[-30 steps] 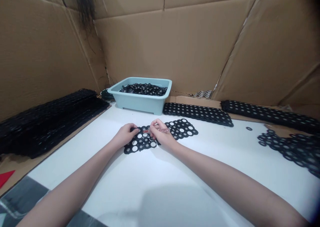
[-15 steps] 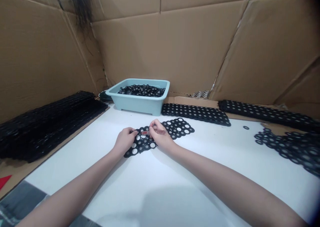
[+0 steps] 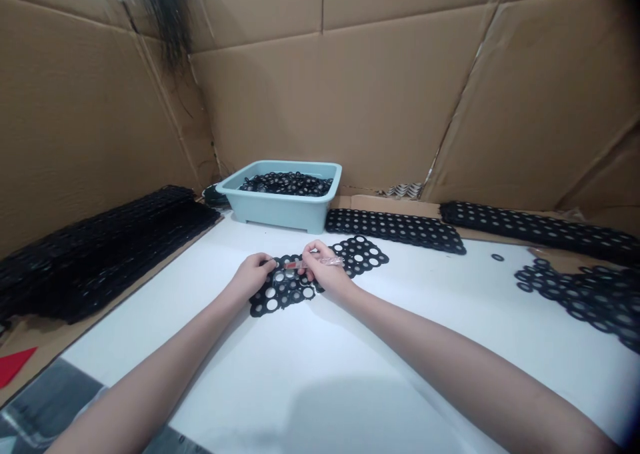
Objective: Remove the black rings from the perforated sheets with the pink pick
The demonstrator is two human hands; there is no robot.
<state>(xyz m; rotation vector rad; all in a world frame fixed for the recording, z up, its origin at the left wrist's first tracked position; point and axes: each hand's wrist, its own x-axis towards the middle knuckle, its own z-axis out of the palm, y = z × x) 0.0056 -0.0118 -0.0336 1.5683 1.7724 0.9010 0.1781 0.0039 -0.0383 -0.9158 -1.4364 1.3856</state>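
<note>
A black rubber sheet punched with round holes [image 3: 360, 255] lies on the white tabletop [image 3: 350, 367] in the middle. My left hand [image 3: 254, 275] rests on the sheet's left part, fingers curled and pressing it down. My right hand [image 3: 323, 269] is closed in a pinch on a small clear tool with a red part [image 3: 291, 265], its tip over the sheet between the two hands. Part of the sheet is hidden under both hands.
A pale blue tub [image 3: 280, 209] full of black rings stands behind the hands. Stacked black punched strips [image 3: 95, 254] lie at left, two more strips [image 3: 395, 229] at the back right, a loose pile [image 3: 580, 294] and a single ring [image 3: 497, 257] at right. Cardboard walls enclose the table.
Both hands stay on the sheet with only slight shifts; the view has wobbled a little. The tool remains pinched in my right hand.
</note>
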